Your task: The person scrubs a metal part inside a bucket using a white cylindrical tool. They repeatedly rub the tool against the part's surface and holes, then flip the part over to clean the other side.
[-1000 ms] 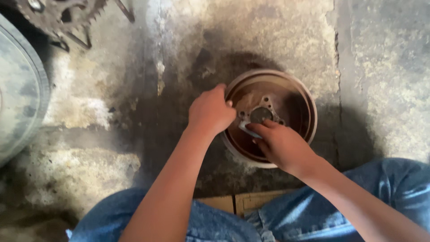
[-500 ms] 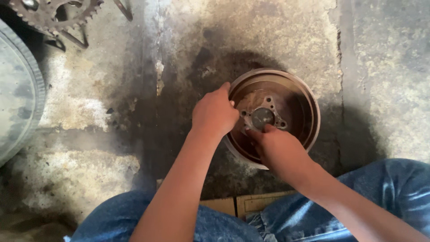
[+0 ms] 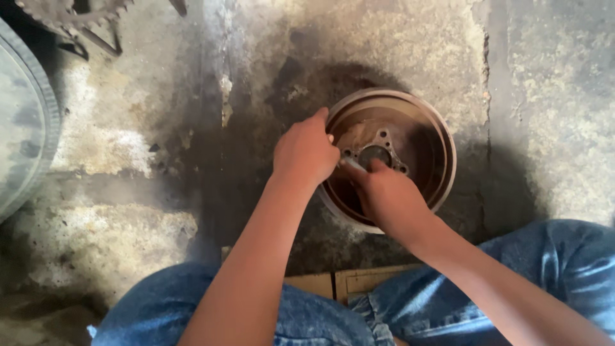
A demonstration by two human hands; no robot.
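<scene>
A round rusty brake drum (image 3: 428,131) lies open side up on the stained concrete floor, with a bolt-hole hub (image 3: 377,152) at its middle. My left hand (image 3: 306,152) is closed over the drum's left rim. My right hand (image 3: 387,198) reaches inside from the near side and grips a small pale tool or cloth (image 3: 352,164), whose end shows between the two hands. What the tool is cannot be made out. My knees in blue jeans (image 3: 564,263) frame the bottom of the view.
A grey wheel or tyre edge (image 3: 29,147) stands at the far left. A toothed sprocket (image 3: 67,11) lies at the top left. A flat piece of cardboard (image 3: 349,282) sits between my knees. A crack runs down the concrete (image 3: 488,77) right of the drum.
My right hand has shifted slightly within the drum, toward the hub. My left hand stays on the rim, and the drum has not visibly moved on the floor.
</scene>
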